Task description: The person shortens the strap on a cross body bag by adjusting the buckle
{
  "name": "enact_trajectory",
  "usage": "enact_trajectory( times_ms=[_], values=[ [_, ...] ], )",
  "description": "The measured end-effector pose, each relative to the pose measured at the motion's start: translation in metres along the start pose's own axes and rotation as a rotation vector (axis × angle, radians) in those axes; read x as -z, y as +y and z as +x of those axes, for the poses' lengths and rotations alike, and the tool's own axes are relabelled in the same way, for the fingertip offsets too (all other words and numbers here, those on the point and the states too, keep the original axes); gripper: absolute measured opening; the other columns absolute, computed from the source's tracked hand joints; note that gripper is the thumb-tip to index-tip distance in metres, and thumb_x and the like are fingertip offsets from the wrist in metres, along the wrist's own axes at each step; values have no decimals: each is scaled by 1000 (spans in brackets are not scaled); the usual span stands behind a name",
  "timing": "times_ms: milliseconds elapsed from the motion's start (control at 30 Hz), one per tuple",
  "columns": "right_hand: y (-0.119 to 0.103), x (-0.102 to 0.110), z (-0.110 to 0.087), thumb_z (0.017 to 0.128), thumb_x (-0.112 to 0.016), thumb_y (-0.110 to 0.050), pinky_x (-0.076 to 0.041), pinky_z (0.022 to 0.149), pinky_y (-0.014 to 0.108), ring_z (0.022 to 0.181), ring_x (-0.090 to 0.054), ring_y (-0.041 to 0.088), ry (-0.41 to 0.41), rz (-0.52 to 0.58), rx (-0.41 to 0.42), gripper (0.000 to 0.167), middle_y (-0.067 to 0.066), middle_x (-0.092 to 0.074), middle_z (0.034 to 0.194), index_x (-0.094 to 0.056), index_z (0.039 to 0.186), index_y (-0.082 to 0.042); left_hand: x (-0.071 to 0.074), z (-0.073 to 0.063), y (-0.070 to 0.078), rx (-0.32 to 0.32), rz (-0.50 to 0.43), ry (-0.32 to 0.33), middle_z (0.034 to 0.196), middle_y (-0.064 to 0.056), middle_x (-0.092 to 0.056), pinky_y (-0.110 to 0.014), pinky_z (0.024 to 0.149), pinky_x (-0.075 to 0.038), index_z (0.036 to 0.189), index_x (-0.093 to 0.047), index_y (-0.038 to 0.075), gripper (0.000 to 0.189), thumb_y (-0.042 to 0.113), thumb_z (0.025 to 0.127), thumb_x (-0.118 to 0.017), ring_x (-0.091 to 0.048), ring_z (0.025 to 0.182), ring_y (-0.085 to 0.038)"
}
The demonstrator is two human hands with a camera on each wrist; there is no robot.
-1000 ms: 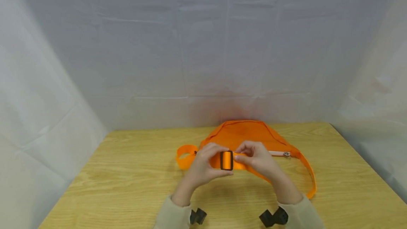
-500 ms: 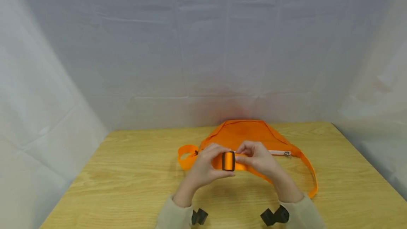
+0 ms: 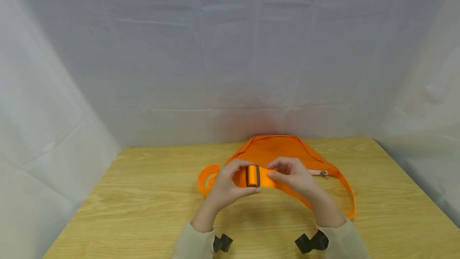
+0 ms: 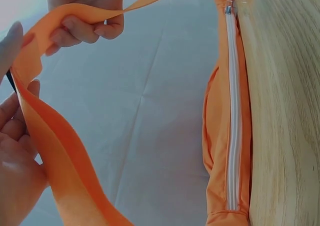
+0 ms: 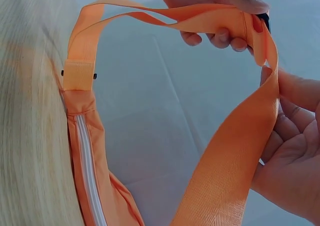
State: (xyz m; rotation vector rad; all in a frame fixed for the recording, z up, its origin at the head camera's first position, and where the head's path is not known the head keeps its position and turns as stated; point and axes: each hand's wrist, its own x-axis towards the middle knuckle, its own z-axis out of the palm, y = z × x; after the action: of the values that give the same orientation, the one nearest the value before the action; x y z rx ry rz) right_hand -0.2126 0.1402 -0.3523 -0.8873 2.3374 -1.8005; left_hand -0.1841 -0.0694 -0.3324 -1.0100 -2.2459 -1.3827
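An orange waist bag (image 3: 276,149) lies at the back of the wooden table, its white zipper (image 4: 232,111) facing me. Its orange strap (image 3: 266,180) is lifted in front of it. My left hand (image 3: 229,182) holds the black strap slider (image 3: 258,176) by its upper and lower ends, between thumb and fingers. The strap is threaded through the slider. Just to the right, my right hand (image 3: 292,176) pinches the strap between thumb and fingers. In the right wrist view, a loose-looking fold of strap (image 5: 258,44) stands beside the slider, which is mostly hidden there.
A loop of strap (image 3: 203,179) curls on the left of the bag. Another length of strap (image 3: 349,195) bends down to the table (image 3: 151,195) on the right. A pale sheet (image 3: 230,71) hangs behind and along both sides.
The slider has moved slightly left and up and tilted. My hands are a little farther apart, with more strap showing between the slider and my right fingers. The bag stays put.
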Motion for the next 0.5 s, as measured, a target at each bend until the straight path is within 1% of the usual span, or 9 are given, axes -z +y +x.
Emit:
enact_trajectory(
  times_ms=[67, 200, 500],
  values=[
    [-2, -1, 0, 86, -58, -9, -47, 59, 29, 67, -55, 15, 3, -1, -4, 19, 14, -59, 83, -59, 98, 5, 1, 0, 1, 18, -5, -9, 98, -12, -59, -34, 74, -46, 102, -57, -4, 47, 2, 61, -79, -54, 86, -22],
    [-4, -1, 0, 85, -59, -8, -47, 59, 27, 67, -54, 14, 8, 1, -15, 19, 14, -59, 84, -59, 97, 7, 2, 1, 2, 31, -9, -20, 98, -11, -60, -33, 75, -46, 103, -58, -3, 47, 4, 61, -79, -54, 86, -21],
    [-4, -2, 2, 84, -59, -5, -47, 59, 28, 67, -55, 14, 9, 31, -20, 17, 16, -60, 83, -59, 95, 9, 4, 1, 0, 8, -36, -32, 96, -11, -60, -33, 74, -46, 102, -59, -4, 47, 3, 60, -80, -53, 85, -19]
  ],
)
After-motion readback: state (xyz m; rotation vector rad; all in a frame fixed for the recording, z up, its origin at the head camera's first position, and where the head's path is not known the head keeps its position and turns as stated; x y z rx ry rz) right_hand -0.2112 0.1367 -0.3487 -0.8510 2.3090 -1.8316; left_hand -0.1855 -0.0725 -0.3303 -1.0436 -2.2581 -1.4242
